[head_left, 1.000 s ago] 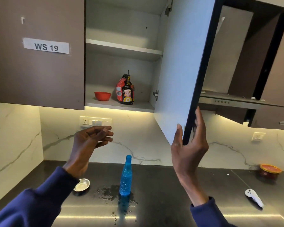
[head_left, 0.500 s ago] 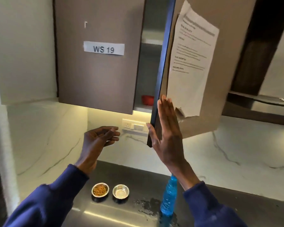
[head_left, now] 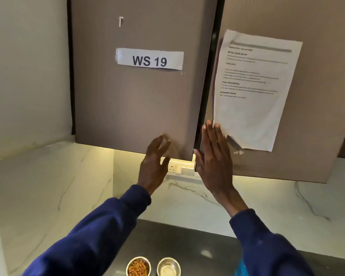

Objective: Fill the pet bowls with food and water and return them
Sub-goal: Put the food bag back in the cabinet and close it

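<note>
Right hand [head_left: 213,156] flat, open, pressing right cabinet door [head_left: 307,136] shut; left hand [head_left: 154,162] open, empty. Filled bowls [head_left: 138,266] wait on bench [head_left: 187,240].

Two bowls [head_left: 138,266] [head_left: 168,266], two cupboard doors [head_left: 133,96] [head_left: 311,120], two hands [head_left: 154,166] [head_left: 215,162]

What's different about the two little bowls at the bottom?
The left bowl holds brown kibble pieces, while the right bowl holds no kibble, only what looks like clear water over its shiny bottom. The left bowl's inside looks orange-brown; the right bowl's looks silvery and pale. Both are small round metal bowls, about the same size, standing upright side by side on the dark counter, apart from each other and untouched by either hand.
</note>
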